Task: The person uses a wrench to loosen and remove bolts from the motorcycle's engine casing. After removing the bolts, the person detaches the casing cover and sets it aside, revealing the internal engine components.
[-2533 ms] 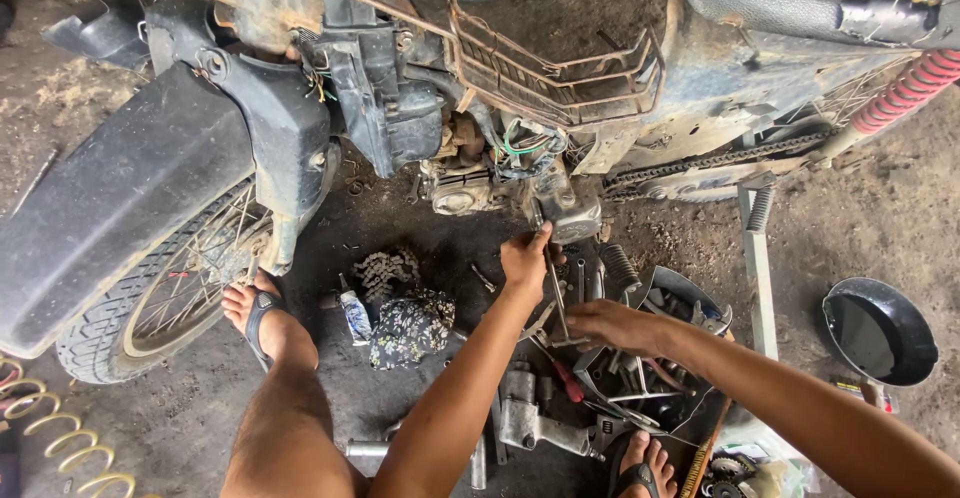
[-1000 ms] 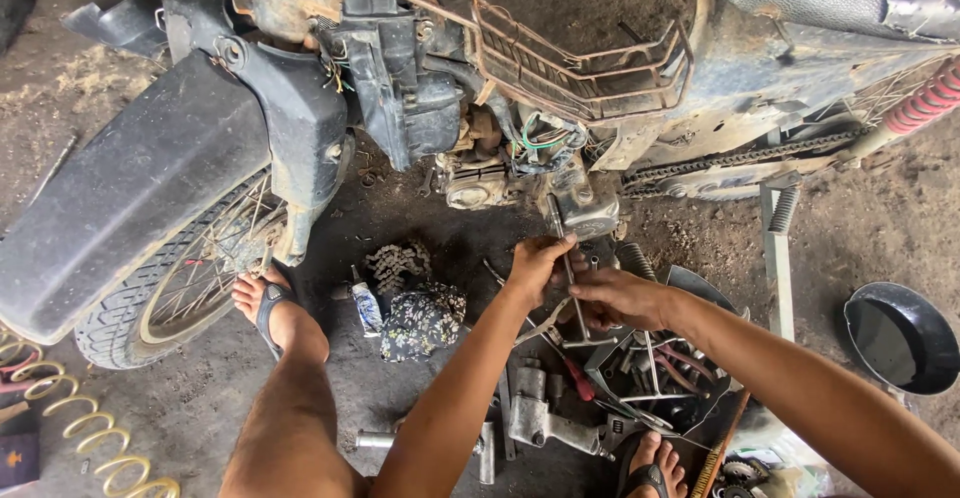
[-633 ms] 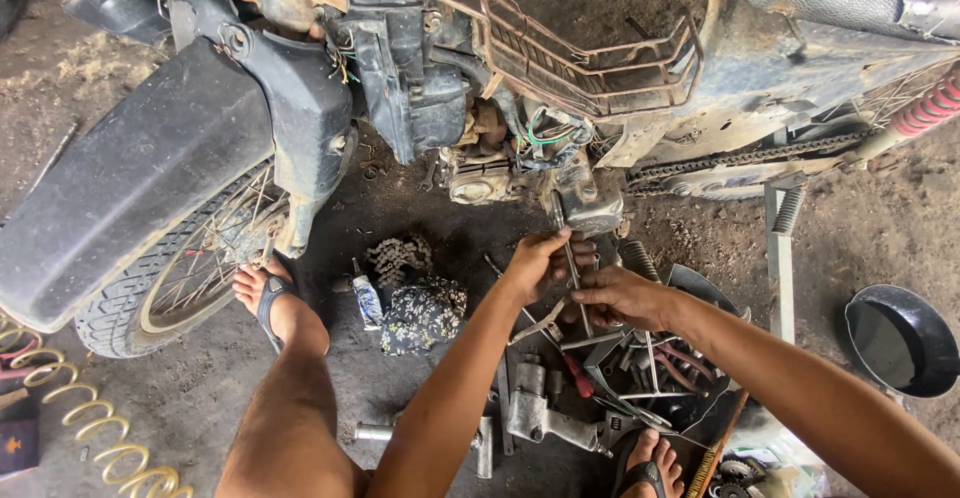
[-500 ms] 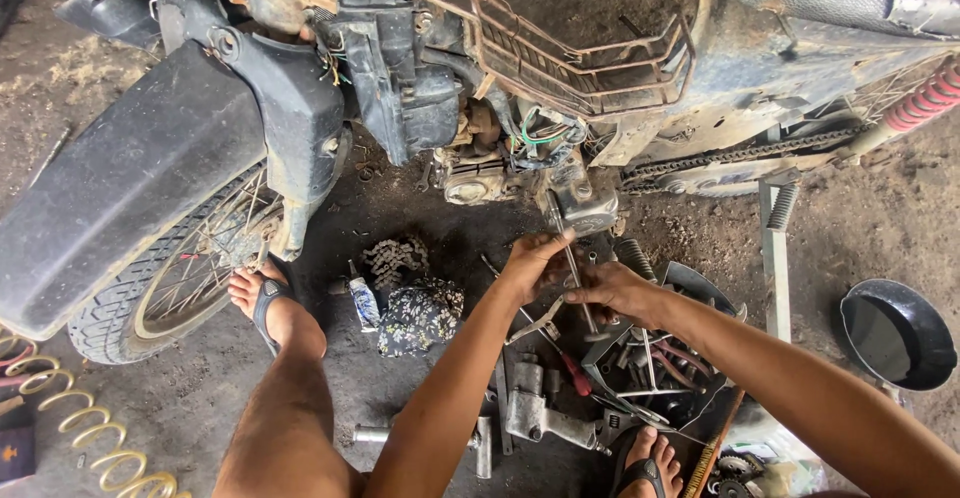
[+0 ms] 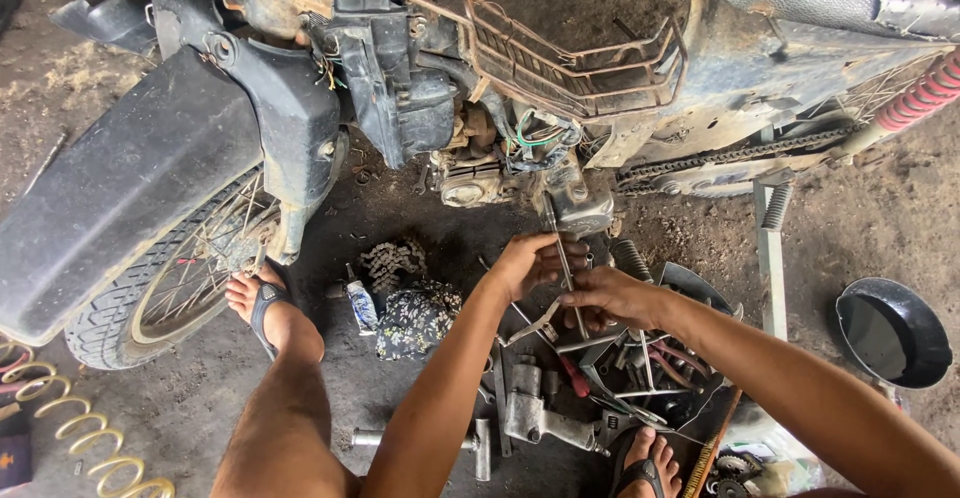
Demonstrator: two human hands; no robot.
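Metal rod (image 5: 556,243): thin, grey, upright at engine (image 5: 580,203); both hands' grip closed around it.

rusty metal rack (image 5: 570,68), glossy black bowl (image 5: 893,330)

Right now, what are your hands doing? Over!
Left hand and right hand both grip a long metal tool at the engine. Loose tools piled below.
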